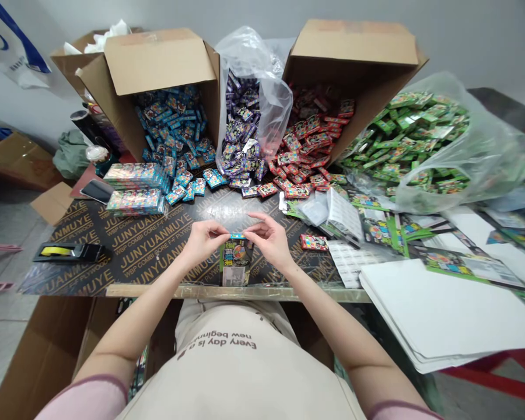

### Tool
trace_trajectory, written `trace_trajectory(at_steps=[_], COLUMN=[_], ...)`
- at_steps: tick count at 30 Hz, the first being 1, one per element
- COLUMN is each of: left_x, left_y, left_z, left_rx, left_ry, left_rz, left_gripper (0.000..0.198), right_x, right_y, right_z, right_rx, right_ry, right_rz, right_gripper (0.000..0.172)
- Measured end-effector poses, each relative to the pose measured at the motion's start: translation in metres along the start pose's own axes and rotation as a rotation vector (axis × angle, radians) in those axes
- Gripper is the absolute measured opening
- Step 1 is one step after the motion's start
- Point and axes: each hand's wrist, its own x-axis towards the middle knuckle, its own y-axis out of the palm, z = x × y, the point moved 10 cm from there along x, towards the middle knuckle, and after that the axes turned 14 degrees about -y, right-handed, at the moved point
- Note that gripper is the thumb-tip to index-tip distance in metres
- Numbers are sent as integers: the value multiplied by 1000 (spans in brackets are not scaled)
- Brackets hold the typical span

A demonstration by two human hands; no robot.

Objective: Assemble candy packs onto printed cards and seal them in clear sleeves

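A small blue box (pixel 237 236), seen edge-on as a thin strip, is pinched from both sides by my fingertips. My left hand (pixel 207 239) has thumb and fingers closed at its left end. On the right end, my right hand (pixel 269 238) grips with thumb and forefinger while its other fingers are raised. Directly under the strip lies a black and green printed package (pixel 235 265) with colourful artwork, close to the table's front edge. Whether the blue box is partly inside that package cannot be made out. A lone red small box (pixel 314 242) lies right of my right hand.
Piles of blue boxes (pixel 175 122), purple boxes (pixel 240 128), red boxes (pixel 310 140) and green boxes (pixel 411 128) line the back. Wrapped stacks (pixel 135 195) and a tape dispenser (pixel 70 252) sit left. White sheets (pixel 455 315) and printed packaging (pixel 380 227) cover the right.
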Motion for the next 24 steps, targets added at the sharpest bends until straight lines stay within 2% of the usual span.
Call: trace_trajectory(at_steps=[2, 7, 10, 13, 15, 19, 21, 24], left_x=[-4, 9, 15, 11, 0, -28, -36, -39], left_y=[-2, 5, 10, 10, 8, 8, 9, 17], left_z=[-6, 10, 8, -5, -18, -36, -37, -38], left_rx=[40, -16, 12, 80, 144, 290, 359, 415], left_ry=[55, -120, -128, -33, 119, 438, 516, 550], left_rz=[5, 150, 176, 126, 79, 14, -27, -48], left_gripper=[13, 15, 14, 11, 11, 8, 9, 11], right_x=[-5, -6, 0, 2, -2, -15, -23, -35], right_y=[-4, -6, -7, -8, -8, -7, -4, 4], right_z=[5, -4, -6, -2, 3, 18, 31, 49], right_rx=[-24, 88, 115, 89, 32, -120, -231, -395], right_ry=[-33, 68, 95, 76, 34, -153, -338, -582], right_rz=[-28, -29, -7, 5, 7, 51, 105, 212], right_gripper=[45, 51, 49, 47, 45, 34, 25, 24])
